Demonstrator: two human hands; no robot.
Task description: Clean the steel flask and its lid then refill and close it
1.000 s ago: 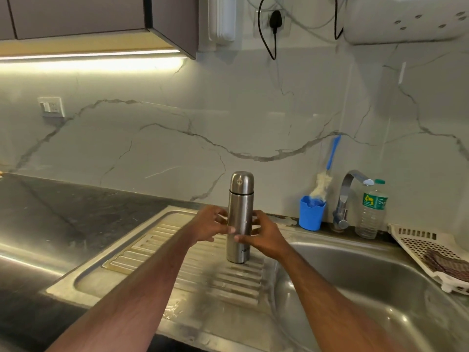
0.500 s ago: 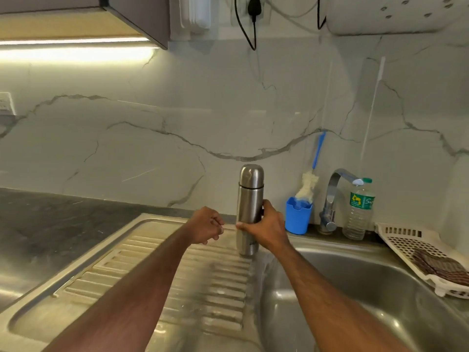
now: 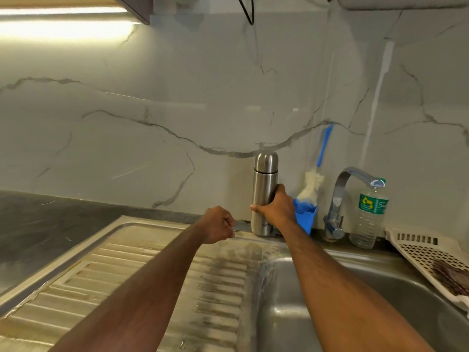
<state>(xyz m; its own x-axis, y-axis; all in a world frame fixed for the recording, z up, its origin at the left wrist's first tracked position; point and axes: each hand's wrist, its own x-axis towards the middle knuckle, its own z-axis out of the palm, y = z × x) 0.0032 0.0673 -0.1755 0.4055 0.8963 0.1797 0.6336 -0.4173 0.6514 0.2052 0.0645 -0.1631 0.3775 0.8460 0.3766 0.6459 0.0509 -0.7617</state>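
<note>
Steel flask stands upright at the back rim of the sink drainboard, lid on, against the marble wall. Right hand wraps the lower body, thumb across the front. Left hand hangs just left of the flask in a loose fist, holding nothing I can see. Judgement: polished rigid wall, likely slick when wet; weight depends on fill, unknown. Best hold is mid-body, with the lid taken separately to twist. Close on the right: blue brush holder, bottle brush, tap, water bottle. Open room lies toward the person, over the drainboard and sink basin.
</note>
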